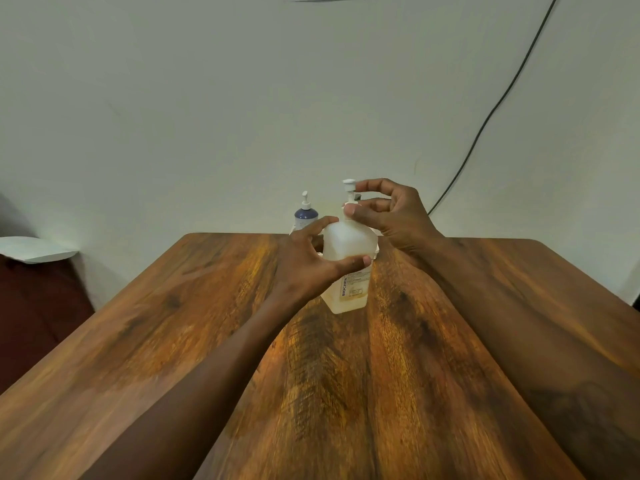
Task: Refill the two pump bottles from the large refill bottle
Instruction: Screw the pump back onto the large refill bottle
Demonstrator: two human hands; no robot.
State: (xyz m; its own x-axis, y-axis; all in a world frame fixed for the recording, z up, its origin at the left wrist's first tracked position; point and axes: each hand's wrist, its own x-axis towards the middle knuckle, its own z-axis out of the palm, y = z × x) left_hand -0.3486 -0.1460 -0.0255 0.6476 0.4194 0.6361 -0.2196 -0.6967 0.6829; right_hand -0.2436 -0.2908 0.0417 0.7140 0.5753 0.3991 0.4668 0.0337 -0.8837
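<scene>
2 pump bottles (348, 268) (305, 213), 2 hands (308, 265) (391, 213)

The left hand (308, 261) is covering the left side and part of the label of the clear pump bottle (349, 268), so only the letters "BIOCHE" are reading; the finer print is too small to make out. The right hand (388, 213) is hiding the bottle's neck and collar. The blue pump bottle (305, 213) behind is showing only its top; its lower body is sitting out of sight. Something white (375, 252) is peeking out behind the clear bottle, too hidden to identify. Both forearms are running off the bottom edge.
</scene>
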